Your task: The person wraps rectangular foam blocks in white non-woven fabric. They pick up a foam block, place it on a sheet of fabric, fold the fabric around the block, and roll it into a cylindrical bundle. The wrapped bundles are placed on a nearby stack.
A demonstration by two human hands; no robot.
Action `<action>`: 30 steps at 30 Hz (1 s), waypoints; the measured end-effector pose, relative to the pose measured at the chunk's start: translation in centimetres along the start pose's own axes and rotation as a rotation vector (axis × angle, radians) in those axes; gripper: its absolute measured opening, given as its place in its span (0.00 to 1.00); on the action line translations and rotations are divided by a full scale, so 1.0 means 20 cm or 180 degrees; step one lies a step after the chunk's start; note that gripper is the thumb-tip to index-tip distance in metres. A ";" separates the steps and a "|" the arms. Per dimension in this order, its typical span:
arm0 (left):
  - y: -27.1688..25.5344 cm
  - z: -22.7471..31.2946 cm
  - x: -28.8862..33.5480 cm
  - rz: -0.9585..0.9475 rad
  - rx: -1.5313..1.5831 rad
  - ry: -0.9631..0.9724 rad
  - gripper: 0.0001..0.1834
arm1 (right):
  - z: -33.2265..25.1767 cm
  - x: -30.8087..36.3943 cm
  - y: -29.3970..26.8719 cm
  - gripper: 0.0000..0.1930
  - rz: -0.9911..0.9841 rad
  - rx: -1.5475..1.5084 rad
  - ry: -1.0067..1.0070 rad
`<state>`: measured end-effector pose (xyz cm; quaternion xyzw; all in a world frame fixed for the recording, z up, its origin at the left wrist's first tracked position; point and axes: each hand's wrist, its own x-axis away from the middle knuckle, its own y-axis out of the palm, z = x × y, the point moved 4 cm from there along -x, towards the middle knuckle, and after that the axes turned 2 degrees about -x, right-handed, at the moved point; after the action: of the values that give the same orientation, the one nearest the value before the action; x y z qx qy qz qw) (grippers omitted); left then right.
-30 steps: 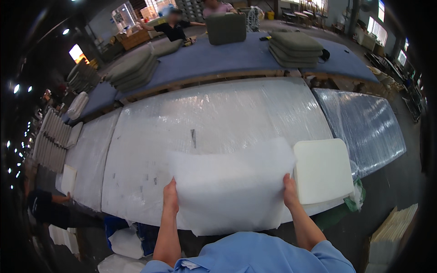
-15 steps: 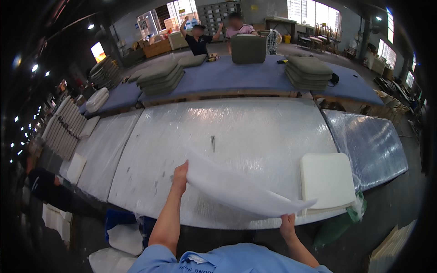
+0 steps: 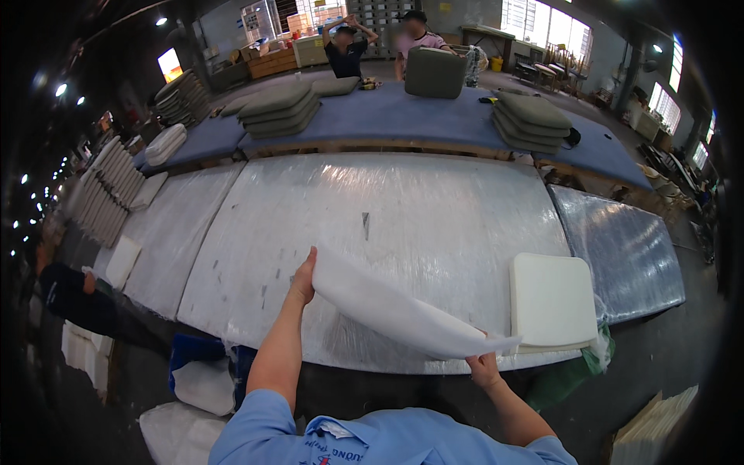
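Observation:
A thin, soft white padding sheet [image 3: 399, 314] hangs in a bowed curve between my hands, above a wide table wrapped in clear plastic [image 3: 434, 209]. My left hand [image 3: 307, 277] is closed on its left end. My right hand [image 3: 483, 367] pinches the near edge close to the right end, and a loose corner sticks out past the fingers. Just beyond that corner, a square white foam cushion pad [image 3: 552, 299] with rounded corners lies flat on the table's right side.
Behind stands a blue-topped table [image 3: 372, 116] with stacks of green cushions [image 3: 280, 110], and two people are beyond it. Another person [image 3: 74, 298] is at the left. White pads in a blue container [image 3: 203, 385] sit below the near left edge; a green bag [image 3: 570, 380] hangs at the right corner.
The sheet stays in both hands, its curve slightly flatter. At the back, one person's raised hands have come together over the head. My view has shifted slightly.

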<state>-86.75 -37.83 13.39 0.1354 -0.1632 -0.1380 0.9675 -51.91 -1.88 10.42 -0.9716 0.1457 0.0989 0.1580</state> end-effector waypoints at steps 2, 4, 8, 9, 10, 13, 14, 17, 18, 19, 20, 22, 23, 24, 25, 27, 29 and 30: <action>-0.15 0.06 0.06 0.0172 -0.0161 0.0068 0.39 | -0.01 -0.02 0.07 0.32 -0.0029 -0.0167 0.0067; -0.20 0.11 0.10 0.0597 -0.0406 0.0357 0.39 | 0.02 -0.04 0.10 0.33 0.0055 -0.0338 0.0090; -0.08 0.06 0.27 0.2021 -0.0377 0.1468 0.40 | 0.10 -0.12 0.03 0.35 -0.0053 -0.0347 0.0120; -0.04 0.03 0.35 0.2386 -0.0226 0.1798 0.40 | 0.09 -0.15 0.00 0.36 -0.0190 -0.0286 0.0128; 0.03 -0.03 0.40 0.2450 -0.0309 0.1631 0.40 | 0.08 -0.18 -0.04 0.39 -0.0597 -0.0251 0.0192; 0.23 -0.35 0.65 0.2606 -0.0526 0.1085 0.40 | -0.06 -0.28 -0.17 0.43 -0.1841 -0.0062 0.0752; 0.33 -0.46 0.70 0.2450 -0.0462 0.0918 0.39 | -0.10 -0.35 -0.21 0.44 -0.2350 0.0384 0.0258; 0.62 -0.71 0.80 0.1606 0.0108 0.0624 0.39 | -0.12 -0.59 -0.34 0.39 -0.3689 0.0390 0.0798; 0.69 -0.76 0.82 0.1377 0.0322 0.0551 0.39 | -0.18 -0.67 -0.32 0.29 -0.3636 0.0531 0.0612; 0.74 -0.80 0.84 0.1207 0.0508 0.0489 0.38 | -0.21 -0.75 -0.27 0.25 -0.3475 0.0071 0.0706; 0.79 -0.83 0.82 0.1017 0.0700 0.0453 0.38 | -0.24 -0.82 -0.22 0.22 -0.3258 -0.0336 0.0826; 0.86 -0.87 0.81 0.0849 0.0976 0.0374 0.38 | -0.37 -0.94 -0.08 0.20 -0.3006 -0.1091 0.0912; 0.88 -0.88 0.80 0.0836 0.1128 0.0363 0.38 | -0.45 -0.96 0.01 0.22 -0.3174 -0.1048 0.0890; 0.90 -0.90 0.78 0.0831 0.1262 0.0349 0.38 | -0.53 -0.98 0.09 0.24 -0.3341 -0.1015 0.0872; 0.92 -0.90 0.76 0.0796 0.1382 0.0351 0.38 | -0.61 -0.99 0.16 0.27 -0.3467 -0.0971 0.0846; 0.95 -0.91 0.75 0.0792 0.1523 0.0362 0.37 | -0.79 -0.99 0.29 0.32 -0.3692 -0.0094 0.0402; 0.96 -0.90 0.74 0.0781 0.1634 0.0399 0.37 | -0.88 -0.98 0.39 0.37 -0.3859 0.0539 0.0097; 0.97 -0.90 0.75 0.0770 0.1688 0.0415 0.37 | -0.90 -0.98 0.43 0.39 -0.3948 0.0733 0.0036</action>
<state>-62.48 -20.67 7.09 0.3716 -0.1460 0.0348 0.9162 -70.40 -10.82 29.46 -0.8526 -0.4343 -0.0325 0.2887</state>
